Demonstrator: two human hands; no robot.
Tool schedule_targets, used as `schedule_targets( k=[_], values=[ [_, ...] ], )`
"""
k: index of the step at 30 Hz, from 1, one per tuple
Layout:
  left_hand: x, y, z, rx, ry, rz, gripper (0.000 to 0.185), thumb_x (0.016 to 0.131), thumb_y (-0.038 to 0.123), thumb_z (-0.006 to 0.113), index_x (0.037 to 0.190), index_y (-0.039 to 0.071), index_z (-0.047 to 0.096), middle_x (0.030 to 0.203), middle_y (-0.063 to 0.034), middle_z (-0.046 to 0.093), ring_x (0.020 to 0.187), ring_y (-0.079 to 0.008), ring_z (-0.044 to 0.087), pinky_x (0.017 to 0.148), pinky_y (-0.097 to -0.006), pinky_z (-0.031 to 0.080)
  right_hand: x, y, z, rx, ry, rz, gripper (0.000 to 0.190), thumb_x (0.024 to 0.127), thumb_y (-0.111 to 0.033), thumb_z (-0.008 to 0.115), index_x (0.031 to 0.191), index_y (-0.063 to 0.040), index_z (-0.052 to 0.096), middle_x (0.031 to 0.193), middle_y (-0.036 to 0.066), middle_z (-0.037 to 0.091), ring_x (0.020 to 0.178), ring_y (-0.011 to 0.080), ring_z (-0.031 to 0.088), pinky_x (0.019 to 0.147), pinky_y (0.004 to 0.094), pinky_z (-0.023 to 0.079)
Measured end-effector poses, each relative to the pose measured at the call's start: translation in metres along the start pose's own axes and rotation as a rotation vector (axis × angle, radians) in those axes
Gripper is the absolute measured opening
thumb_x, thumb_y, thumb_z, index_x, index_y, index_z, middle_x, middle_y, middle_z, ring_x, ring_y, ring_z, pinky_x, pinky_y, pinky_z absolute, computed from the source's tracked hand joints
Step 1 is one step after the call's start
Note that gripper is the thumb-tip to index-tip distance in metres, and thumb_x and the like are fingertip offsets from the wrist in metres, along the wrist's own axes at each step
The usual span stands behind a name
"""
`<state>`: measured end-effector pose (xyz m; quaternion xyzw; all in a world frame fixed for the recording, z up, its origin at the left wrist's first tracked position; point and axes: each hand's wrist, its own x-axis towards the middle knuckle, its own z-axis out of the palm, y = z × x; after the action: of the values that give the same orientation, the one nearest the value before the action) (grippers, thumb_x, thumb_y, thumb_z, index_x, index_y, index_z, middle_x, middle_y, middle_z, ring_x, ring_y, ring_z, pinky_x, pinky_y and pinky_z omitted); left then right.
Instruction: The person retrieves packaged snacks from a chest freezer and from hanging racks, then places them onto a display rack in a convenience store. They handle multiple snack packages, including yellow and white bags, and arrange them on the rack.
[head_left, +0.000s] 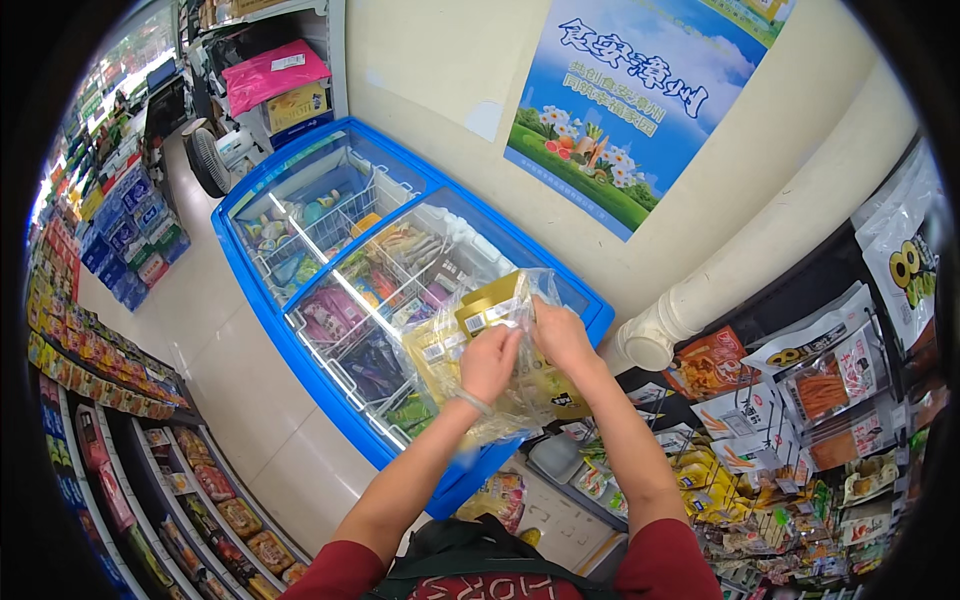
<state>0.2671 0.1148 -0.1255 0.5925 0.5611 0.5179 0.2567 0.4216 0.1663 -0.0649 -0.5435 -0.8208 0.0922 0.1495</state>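
A large clear plastic bag (536, 281) hangs over the near end of a blue chest freezer (262, 315). Inside it are several flat gold packets (491, 296) with white printed labels. My left hand (491, 364), with a band at the wrist, is closed on the crinkled film at the bag's middle. Close beside it, my right hand (561, 334) grips the film at the bag's right side. My fingertips are partly hidden by the hands and the film. Under the freezer's glass, wire baskets (352, 202) hold colourful frozen packs.
Hanging snack packets (832, 390) crowd the rack on the right, beside a thick white pipe (757, 232). Shelves of packaged food (225, 510) curve along the left. A fan (210, 157) stands beyond the freezer; a colourful bag (499, 499) lies on the floor near me.
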Motion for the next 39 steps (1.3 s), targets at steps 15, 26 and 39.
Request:
schedule_targets(
  k=[15,26,39],
  values=[
    [-0.032,-0.006,-0.048,-0.111,0.24,0.129,0.049,0.09,0.013,0.071,0.135,0.004,0.055,0.136,-0.0119,0.054,0.13,-0.0287,0.051,0.108,-0.0418,0.043,-0.131,0.013,-0.09,0.499,0.793,0.126,0.025,0.099,-0.014,0.066,0.117,0.003,0.064,0.095,0.014,0.067,0.084,0.0222,0.062,0.078,0.0333,0.05],
    [-0.127,0.073,-0.023,-1.964,-0.946,-0.78,0.093,0.091,0.076,0.054,0.154,0.009,0.041,0.143,-0.0205,0.057,0.101,-0.0318,0.07,0.081,-0.0512,0.059,-0.281,-0.029,-0.107,-0.179,0.423,-0.846,0.037,0.082,-0.015,0.073,0.115,-0.032,0.074,0.108,-0.015,0.064,0.091,0.0083,0.055,0.08,0.0246,0.046],
    [-0.285,0.168,0.118,-1.428,-1.06,-0.844,0.06,0.089,-0.003,0.061,0.147,-0.002,0.044,0.139,-0.022,0.061,0.124,-0.0349,0.064,0.104,-0.0469,0.053,-0.569,0.074,-0.142,-0.21,0.453,-0.165,0.04,0.085,-0.017,0.073,0.114,-0.044,0.074,0.136,-0.003,0.06,0.128,0.0239,0.054,0.117,0.0579,0.033]
  ],
)
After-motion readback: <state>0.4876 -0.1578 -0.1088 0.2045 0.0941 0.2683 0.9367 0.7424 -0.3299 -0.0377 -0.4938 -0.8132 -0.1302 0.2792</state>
